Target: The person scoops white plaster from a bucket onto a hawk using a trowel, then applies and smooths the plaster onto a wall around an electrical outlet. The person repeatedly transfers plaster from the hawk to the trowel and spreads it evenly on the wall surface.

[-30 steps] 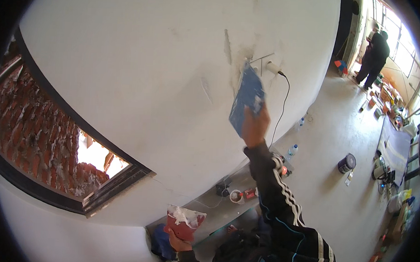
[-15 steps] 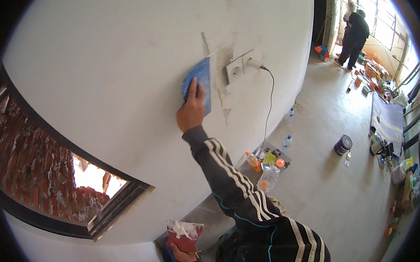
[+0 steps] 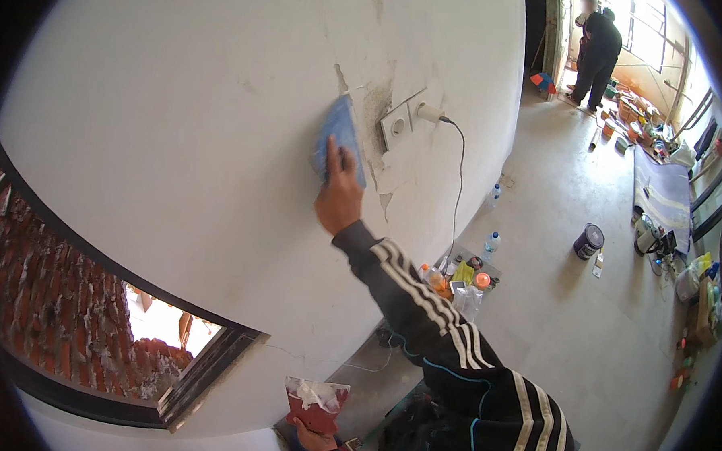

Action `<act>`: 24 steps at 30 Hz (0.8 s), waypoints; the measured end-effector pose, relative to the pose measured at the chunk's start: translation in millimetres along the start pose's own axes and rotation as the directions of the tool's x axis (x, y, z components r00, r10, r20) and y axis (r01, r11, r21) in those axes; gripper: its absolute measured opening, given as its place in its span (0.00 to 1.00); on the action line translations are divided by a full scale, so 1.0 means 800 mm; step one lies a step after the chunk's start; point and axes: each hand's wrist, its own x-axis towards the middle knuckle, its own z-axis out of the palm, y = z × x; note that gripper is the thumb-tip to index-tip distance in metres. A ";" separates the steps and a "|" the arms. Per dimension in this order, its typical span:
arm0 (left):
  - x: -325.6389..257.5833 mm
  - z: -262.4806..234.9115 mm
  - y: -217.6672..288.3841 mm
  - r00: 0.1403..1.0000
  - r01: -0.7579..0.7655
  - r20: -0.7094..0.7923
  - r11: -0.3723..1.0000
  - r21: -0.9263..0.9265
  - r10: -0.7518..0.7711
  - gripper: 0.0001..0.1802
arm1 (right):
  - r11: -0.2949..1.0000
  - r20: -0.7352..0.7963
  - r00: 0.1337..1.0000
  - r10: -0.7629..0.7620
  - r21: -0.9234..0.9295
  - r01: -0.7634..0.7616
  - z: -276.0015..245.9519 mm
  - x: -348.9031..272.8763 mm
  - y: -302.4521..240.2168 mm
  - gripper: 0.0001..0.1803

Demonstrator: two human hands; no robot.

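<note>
My right hand point(image 3: 339, 199) grips a blue putty spreader point(image 3: 338, 140) and presses it flat to the white wall point(image 3: 243, 164). The spreader's long edge lies beside a chipped, rough patch point(image 3: 374, 117) next to the wall socket point(image 3: 396, 128). Lower down, my left hand point(image 3: 313, 439) is closed round a red putty knife point(image 3: 317, 409), whose broad face bears white filler point(image 3: 313, 391). The fingers of the right hand lie along the spreader's back, partly blurred.
A plug point(image 3: 430, 113) with a black cable point(image 3: 463, 173) sits in the socket. At left opens a dark window frame point(image 3: 209, 372) onto brickwork. Bottles point(image 3: 491, 245) and a dark paint bucket point(image 3: 589, 241) stand on the floor. Another person point(image 3: 600, 55) stands far back.
My right hand and the spreader have shifted slightly right and stay against the wall beside the chipped patch. The left hand keeps the putty knife in nearly the same place.
</note>
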 end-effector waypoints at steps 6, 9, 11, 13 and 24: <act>0.021 0.006 -0.005 1.000 0.014 -0.016 0.999 -0.030 -0.015 0.32 | 0.977 0.061 0.987 -0.149 0.162 0.137 -0.023 -0.058 -0.030 0.43; 0.029 -0.004 -0.006 1.000 0.021 -0.015 0.999 -0.037 -0.022 0.31 | 0.974 -0.098 0.984 -0.152 0.154 0.166 -0.037 -0.011 -0.011 0.43; 0.030 -0.013 -0.008 1.000 0.020 -0.020 0.999 -0.038 -0.021 0.30 | 0.989 -0.160 0.983 -0.085 0.109 0.103 -0.021 0.024 -0.004 0.43; 0.026 -0.022 -0.007 0.988 0.025 -0.153 1.000 -0.007 -0.026 0.29 | 1.000 -0.188 0.982 0.023 0.024 -0.019 0.010 0.047 -0.008 0.43; -0.015 -0.003 0.021 0.994 -0.059 -0.087 0.998 0.034 0.062 0.31 | 0.984 0.043 0.994 -0.104 0.152 0.096 0.021 -0.071 -0.062 0.45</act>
